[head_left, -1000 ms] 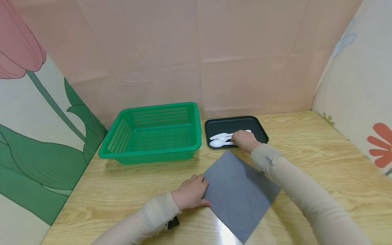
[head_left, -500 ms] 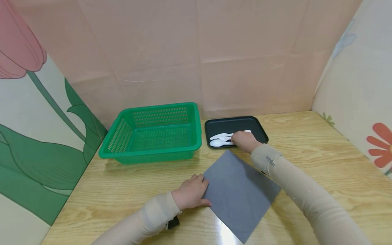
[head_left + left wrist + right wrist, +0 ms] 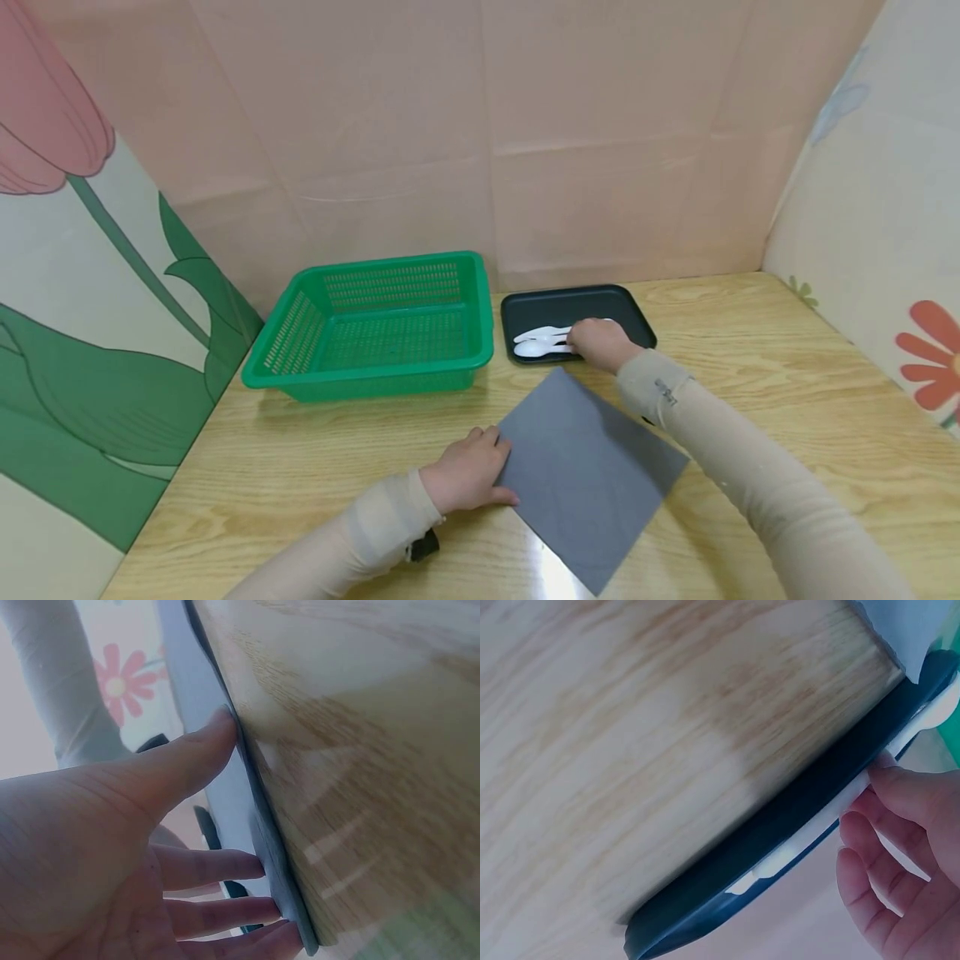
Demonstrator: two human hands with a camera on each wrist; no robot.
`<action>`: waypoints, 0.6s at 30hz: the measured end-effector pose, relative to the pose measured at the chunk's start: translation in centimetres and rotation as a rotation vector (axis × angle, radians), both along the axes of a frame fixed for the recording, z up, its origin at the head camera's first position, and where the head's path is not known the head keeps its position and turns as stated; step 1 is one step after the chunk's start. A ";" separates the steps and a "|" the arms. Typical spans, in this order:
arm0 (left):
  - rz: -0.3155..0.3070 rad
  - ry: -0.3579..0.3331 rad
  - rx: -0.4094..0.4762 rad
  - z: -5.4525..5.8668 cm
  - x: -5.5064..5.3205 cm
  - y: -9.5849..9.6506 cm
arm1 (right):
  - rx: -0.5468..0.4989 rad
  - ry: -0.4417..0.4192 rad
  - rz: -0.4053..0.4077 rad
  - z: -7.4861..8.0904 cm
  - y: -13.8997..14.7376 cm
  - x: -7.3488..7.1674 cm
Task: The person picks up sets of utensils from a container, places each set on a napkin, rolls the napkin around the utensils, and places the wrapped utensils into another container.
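A grey square cloth napkin (image 3: 588, 475) lies flat on the table, turned cornerwise. My left hand (image 3: 467, 473) rests at its left edge, thumb and fingers spread; in the left wrist view the fingertips (image 3: 255, 864) touch the cloth's edge. Behind the napkin, white plastic cutlery lies in a black tray (image 3: 573, 302): a knife (image 3: 542, 332) at the back, a spoon (image 3: 529, 349) at the front, and a fork mostly covered between them. My right hand (image 3: 600, 342) pinches the handles between thumb and fingers; the right wrist view shows the white handles (image 3: 810, 832) running past the thumb.
A green plastic basket (image 3: 397, 379) with slotted sides stands left of the tray. A pinkish sheet (image 3: 637, 167) hangs behind the wood-grain table (image 3: 300, 483). Printed flower panels (image 3: 862, 250) border both sides.
The spoon has shifted slightly back against the fork and now covers more of it. Less of the handle end shows beyond my right hand. My left hand and the napkin stay put.
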State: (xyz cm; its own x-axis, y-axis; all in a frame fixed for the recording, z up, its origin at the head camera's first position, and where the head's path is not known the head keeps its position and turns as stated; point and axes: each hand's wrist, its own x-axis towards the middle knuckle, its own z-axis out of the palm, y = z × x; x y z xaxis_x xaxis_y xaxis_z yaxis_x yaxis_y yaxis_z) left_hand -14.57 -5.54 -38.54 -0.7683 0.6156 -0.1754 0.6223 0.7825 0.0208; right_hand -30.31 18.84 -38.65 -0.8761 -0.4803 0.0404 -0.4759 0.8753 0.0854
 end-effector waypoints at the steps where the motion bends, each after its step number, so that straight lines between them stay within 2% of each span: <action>1: 0.000 0.000 0.000 0.0 0.0 0.0 | 0.004 -0.002 0.000 0.1 0.0 0.0; 9: -0.002 -0.002 -0.002 -0.3 -0.1 0.1 | -0.022 -0.051 -0.010 0.5 0.4 0.0; 18: 0.000 -0.003 -0.005 -0.1 0.0 0.1 | -0.041 -0.050 -0.019 1.1 0.5 0.2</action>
State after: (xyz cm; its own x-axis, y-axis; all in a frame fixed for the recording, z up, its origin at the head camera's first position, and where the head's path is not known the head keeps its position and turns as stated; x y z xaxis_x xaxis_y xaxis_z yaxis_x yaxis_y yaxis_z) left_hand -14.58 -5.48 -38.68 -0.7678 0.6147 -0.1809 0.6222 0.7826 0.0185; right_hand -30.09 19.39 -37.55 -0.8866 -0.4623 0.0155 -0.4619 0.8866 0.0259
